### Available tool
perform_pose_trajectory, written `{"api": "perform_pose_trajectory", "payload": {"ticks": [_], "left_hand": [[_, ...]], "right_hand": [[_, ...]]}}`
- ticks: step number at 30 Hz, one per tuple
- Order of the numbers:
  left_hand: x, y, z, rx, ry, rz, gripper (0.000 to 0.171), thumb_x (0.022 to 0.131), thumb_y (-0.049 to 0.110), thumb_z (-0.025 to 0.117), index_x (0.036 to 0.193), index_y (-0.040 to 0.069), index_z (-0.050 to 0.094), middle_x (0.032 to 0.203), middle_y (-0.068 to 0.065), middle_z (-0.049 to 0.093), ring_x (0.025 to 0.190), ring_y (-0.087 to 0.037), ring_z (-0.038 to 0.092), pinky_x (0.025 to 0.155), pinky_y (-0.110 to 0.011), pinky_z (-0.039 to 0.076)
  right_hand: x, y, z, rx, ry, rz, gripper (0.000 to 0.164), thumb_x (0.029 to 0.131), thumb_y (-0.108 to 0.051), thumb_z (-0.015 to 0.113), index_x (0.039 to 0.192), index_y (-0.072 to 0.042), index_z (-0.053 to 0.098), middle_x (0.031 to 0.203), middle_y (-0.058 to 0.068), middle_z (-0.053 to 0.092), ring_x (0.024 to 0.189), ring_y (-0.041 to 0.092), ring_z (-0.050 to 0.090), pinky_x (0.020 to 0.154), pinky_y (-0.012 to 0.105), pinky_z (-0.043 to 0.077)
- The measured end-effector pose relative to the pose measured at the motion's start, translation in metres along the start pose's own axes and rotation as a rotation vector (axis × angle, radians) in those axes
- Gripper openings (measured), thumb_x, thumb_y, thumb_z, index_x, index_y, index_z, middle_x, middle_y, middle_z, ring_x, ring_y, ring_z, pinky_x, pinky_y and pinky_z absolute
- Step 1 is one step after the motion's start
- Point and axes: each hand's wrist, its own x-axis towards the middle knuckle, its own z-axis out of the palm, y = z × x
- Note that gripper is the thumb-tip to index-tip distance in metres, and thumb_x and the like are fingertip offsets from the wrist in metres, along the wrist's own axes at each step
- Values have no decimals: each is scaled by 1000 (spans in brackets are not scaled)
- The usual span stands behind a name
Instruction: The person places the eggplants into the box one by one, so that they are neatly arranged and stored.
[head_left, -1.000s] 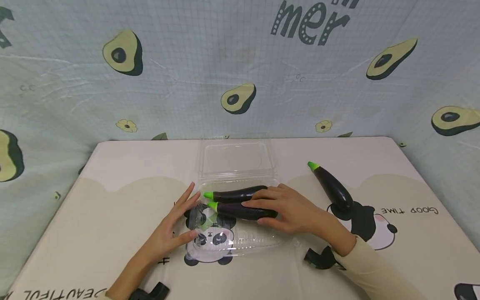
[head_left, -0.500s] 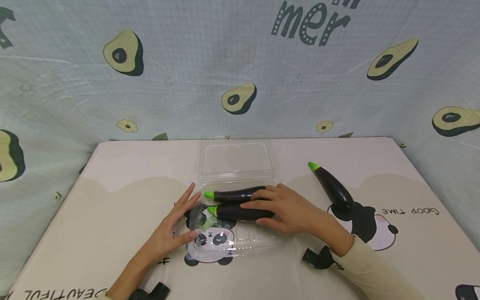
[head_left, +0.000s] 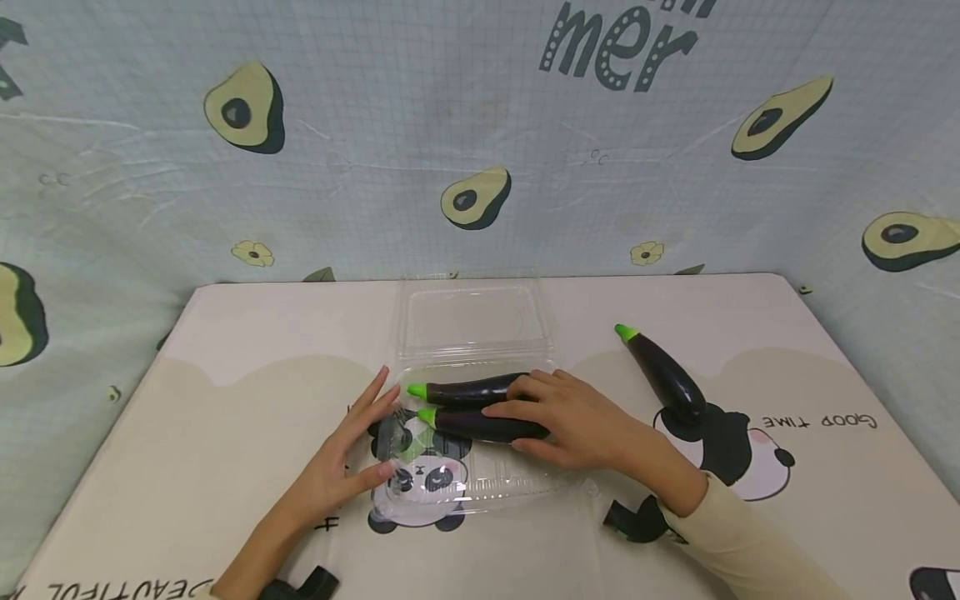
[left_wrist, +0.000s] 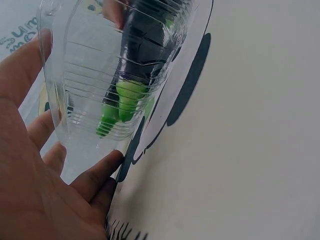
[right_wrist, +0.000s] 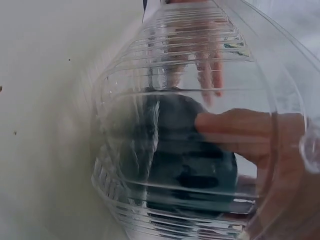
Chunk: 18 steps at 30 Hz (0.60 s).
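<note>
Two dark purple eggplants with bright green tips lie side by side in a clear plastic clamshell box [head_left: 510, 492]. My right hand [head_left: 566, 421] reaches into the box and grips the nearer eggplant [head_left: 480, 424] by its thick end, thumb on the near side. Its fingers also cover the thick end of the farther eggplant [head_left: 468, 392]. In the right wrist view, the thumb [right_wrist: 230, 125] shows against the dark eggplant through the plastic wall. My left hand [head_left: 341, 454], fingers spread, rests against the box's left side; the left wrist view shows its fingers along the rim.
The box's lid [head_left: 474, 317] stands open toward the back of the table. A third eggplant [head_left: 667, 375] lies on the printed tablecloth [head_left: 247, 433], right of the box. Behind the table hangs an avocado-patterned curtain [head_left: 360, 167].
The nearer eggplant has shifted very slightly within the box, its thick end a little to the left along with my right hand. My left hand stays in place.
</note>
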Motion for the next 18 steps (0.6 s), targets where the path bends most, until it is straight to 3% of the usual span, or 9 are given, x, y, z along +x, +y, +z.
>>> {"api": "perform_pose_trajectory", "payload": {"ticks": [18], "left_hand": [[-1, -2, 1, -4, 0, 0, 79, 79, 5, 69, 149, 7, 32, 160, -9, 7, 133, -26, 40, 101, -71, 13]], "right_hand": [[0, -1, 1, -14, -2, 24, 46, 88, -32, 68, 133, -26, 56, 112, 2, 55, 100, 16, 51, 83, 35, 47]]}}
